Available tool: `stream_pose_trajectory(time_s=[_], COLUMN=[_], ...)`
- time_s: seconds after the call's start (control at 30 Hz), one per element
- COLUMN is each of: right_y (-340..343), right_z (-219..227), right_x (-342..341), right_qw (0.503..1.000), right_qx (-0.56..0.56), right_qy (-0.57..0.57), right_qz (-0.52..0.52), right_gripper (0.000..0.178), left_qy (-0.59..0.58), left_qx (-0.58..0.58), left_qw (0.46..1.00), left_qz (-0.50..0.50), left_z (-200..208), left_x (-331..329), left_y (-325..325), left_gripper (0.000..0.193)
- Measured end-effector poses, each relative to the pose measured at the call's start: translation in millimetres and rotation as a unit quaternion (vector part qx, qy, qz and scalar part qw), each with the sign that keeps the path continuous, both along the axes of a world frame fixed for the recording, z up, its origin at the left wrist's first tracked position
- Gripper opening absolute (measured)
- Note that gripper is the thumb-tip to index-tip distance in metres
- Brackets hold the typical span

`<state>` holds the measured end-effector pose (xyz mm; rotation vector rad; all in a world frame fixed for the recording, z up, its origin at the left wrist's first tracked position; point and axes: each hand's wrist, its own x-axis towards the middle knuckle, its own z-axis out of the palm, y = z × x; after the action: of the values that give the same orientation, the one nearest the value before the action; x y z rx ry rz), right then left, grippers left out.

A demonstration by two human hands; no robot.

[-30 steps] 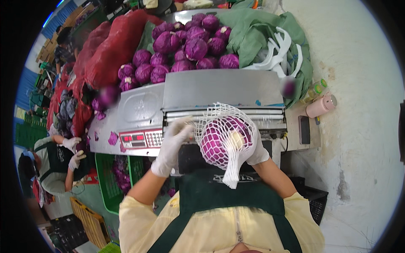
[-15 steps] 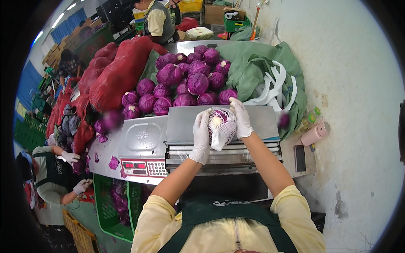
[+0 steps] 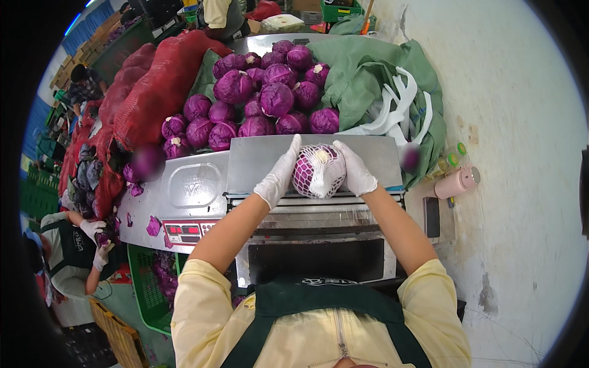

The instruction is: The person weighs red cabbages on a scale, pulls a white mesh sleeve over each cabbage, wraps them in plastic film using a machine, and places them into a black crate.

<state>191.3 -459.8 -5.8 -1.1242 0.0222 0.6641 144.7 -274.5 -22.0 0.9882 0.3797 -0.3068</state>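
Observation:
A red cabbage [image 3: 311, 176] in a white foam net sleeve [image 3: 319, 186] is between my two gloved hands, above the flat metal plate [image 3: 257, 153] of the wrapping machine. My left hand [image 3: 282, 173] presses against its left side, fingers pointing away from me. From the other side my right hand [image 3: 354, 168] cups it, its thumb hidden. The net's gathered end lies toward me, and the pale stem shows at the top. Behind the plate sits a heap of bare red cabbages [image 3: 276, 98].
Left of the plate stands a scale [image 3: 195, 189] with a keypad. White net sleeves [image 3: 392, 110] lie on a green sack [image 3: 353, 70]. A pink bottle [image 3: 454, 183] and a phone [image 3: 432, 216] are by the wall. Red mesh sacks [image 3: 162, 92] and a co-worker [image 3: 76, 245] are at left.
The netted cabbage has tilted between my hands, with more of its purple side showing. My fingers have straightened along its sides. The co-worker at left now holds a cabbage.

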Motion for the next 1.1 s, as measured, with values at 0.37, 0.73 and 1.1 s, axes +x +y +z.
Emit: stream_pose_trajectory(time_s=[0.37,0.73,1.1], right_y=[-150.6,-115.7,-72.2], right_z=[70.3,38.0,121.8], right_x=[-33.5,-74.1,18.8], right_qw=[0.356,0.718,0.713], right_qx=[-0.517,-0.399,-0.273], right_qy=[-0.703,-0.484,-0.643], right_qz=[0.333,0.302,-0.062], right_gripper=[0.053,0.006,0.021], left_qy=[-0.335,-0.3,-0.462], left_qx=[0.831,0.616,0.49], left_qw=[0.341,0.702,0.737], left_qz=[-0.286,-0.193,0.054], left_z=[63.8,14.4,120.9], left_x=[-170.2,-141.5,-78.2], left_y=[132.1,67.4,56.4], left_gripper=[0.063,0.026,0.069])
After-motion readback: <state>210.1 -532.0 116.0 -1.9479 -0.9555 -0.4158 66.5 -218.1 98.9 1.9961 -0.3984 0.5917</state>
